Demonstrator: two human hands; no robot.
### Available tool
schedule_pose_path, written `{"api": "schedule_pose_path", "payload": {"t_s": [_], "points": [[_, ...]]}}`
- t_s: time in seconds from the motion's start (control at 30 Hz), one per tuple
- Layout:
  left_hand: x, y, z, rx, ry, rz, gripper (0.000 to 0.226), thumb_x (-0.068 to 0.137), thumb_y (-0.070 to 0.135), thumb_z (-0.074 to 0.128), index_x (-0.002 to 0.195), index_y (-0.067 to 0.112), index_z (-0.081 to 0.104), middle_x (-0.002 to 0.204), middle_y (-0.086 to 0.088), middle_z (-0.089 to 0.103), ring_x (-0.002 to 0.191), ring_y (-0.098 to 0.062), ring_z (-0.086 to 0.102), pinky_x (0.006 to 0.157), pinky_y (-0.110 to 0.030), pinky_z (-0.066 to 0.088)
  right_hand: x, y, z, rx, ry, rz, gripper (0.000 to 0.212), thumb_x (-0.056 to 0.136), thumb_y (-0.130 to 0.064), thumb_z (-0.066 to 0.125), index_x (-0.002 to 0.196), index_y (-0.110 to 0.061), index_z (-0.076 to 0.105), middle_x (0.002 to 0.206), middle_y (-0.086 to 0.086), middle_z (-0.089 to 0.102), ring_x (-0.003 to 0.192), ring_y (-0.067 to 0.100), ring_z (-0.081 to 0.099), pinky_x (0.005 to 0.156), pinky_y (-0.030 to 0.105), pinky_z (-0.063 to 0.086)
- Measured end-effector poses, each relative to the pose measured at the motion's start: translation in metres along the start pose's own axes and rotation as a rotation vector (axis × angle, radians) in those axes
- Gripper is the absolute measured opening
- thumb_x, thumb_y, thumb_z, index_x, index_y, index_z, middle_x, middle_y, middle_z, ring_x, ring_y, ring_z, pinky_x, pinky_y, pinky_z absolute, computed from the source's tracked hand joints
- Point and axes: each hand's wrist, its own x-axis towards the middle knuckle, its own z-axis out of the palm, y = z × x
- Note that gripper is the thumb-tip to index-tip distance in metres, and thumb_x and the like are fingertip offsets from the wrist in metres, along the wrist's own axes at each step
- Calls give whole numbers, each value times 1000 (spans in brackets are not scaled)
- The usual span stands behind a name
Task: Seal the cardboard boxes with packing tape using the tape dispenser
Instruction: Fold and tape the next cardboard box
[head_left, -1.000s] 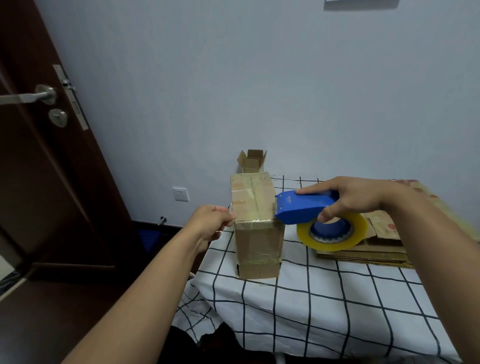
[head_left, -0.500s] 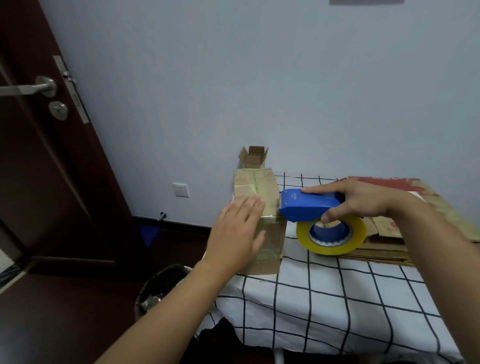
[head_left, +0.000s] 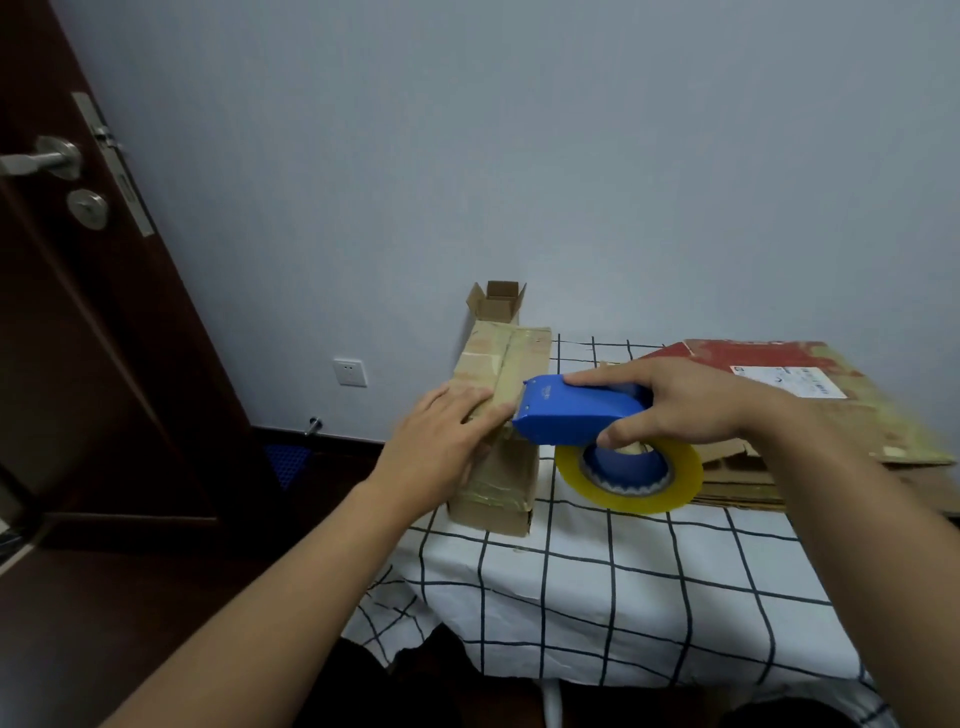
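Note:
A tall brown cardboard box, taped over its top and front, stands at the table's left edge. My left hand lies flat with straight fingers on the near end of the box top. My right hand grips the blue tape dispenser, whose front edge meets the box's near top corner beside my left fingers. A yellowish roll of clear tape hangs under the dispenser. Behind the tall box sits a small open cardboard box.
The table wears a white cloth with a black grid. Flattened cardboard sheets are stacked at the back right. A dark wooden door stands at the left, and the wall holds a white socket.
My left hand went from the box's left side onto its top and now presses flat there. The dispenser has stayed at the box's near top corner. The view shifted slightly.

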Motion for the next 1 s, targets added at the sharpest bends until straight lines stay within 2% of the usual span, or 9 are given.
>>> {"api": "schedule_pose_path", "payload": {"t_s": [0.13,0.23,0.37,0.47,0.57,0.73,0.83,0.93,1.0], "points": [[5,13,10,-56,-38,-75,74,95,46,56,155,18,23,160,-1,29,147,-17,23,118,-29,8,-2,-4,11,-74,61,0,64,84,-53,71,122,-77,26,103,-34,47,90,-4,55,66,8,37],[10,16,14,-55,-24,-103,68,95,47,56,151,16,34,154,-2,39,142,-18,33,117,-31,22,-5,-7,14,-120,88,2,63,83,-57,69,120,-80,22,99,-36,47,85,-10,53,61,6,35],[9,18,15,-41,56,-84,51,91,33,68,133,7,59,135,-11,60,124,-29,56,106,-43,42,-10,3,16,-49,93,-10,64,84,-56,70,122,-81,26,108,-35,49,92,-6,54,69,10,37],[11,16,18,-10,118,-36,45,87,28,73,125,6,65,125,-14,65,115,-32,62,100,-48,47,-15,13,15,-7,105,-17,65,84,-55,72,125,-82,29,109,-36,50,95,-17,50,69,8,37],[13,15,20,-8,130,-35,44,88,28,72,125,6,66,125,-14,66,114,-32,64,99,-50,49,-20,21,12,-25,95,-5,67,83,-56,72,129,-79,30,105,-33,54,92,-17,50,68,9,37],[18,15,22,34,135,11,44,91,37,63,123,8,67,122,-12,68,109,-30,66,93,-45,52,-29,35,6,5,83,7,70,72,-65,68,132,-76,33,115,-19,59,97,2,58,83,24,44],[16,5,23,43,178,17,42,90,38,61,118,8,70,116,-11,70,99,-30,68,79,-40,56,-38,42,1,-8,53,7,70,74,-60,71,134,-71,36,123,-16,60,106,9,58,97,36,47],[11,-4,24,58,209,21,40,89,37,64,117,8,70,114,-9,70,96,-28,67,73,-37,55,-49,44,-4,-8,49,2,65,79,-50,76,126,-77,39,129,-17,57,114,10,55,103,38,44],[11,-4,24,53,205,21,39,90,36,66,119,11,69,114,-9,69,96,-28,66,71,-38,55,-48,39,-5,-67,21,5,65,72,-64,68,129,-74,38,130,-17,57,115,10,55,104,39,44]]}}
